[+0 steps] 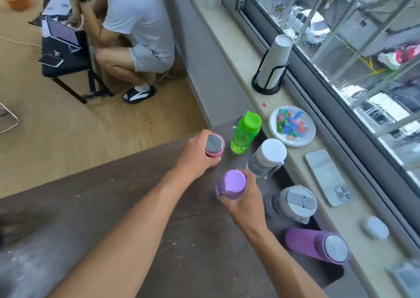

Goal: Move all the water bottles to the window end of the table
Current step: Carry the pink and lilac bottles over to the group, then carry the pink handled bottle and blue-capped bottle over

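Note:
My left hand (195, 154) grips a pink bottle with a steel cap (214, 145) standing on the dark wooden table (127, 195). My right hand (246, 203) holds a lilac bottle (231, 184) just in front of it. Near the window end stand a green bottle (245, 133), a clear bottle with a white lid (267, 158), a clear bottle with a grey flip lid (293, 203) and a purple bottle with a steel cap (318, 245).
The windowsill (350, 220) beside the table carries a plate of coloured bits (292, 126), a phone (328, 177), a cup holder with paper cups (271, 67) and a small white case (375, 227). A person (136, 36) crouches on the floor beyond the table by a black bench (66, 63).

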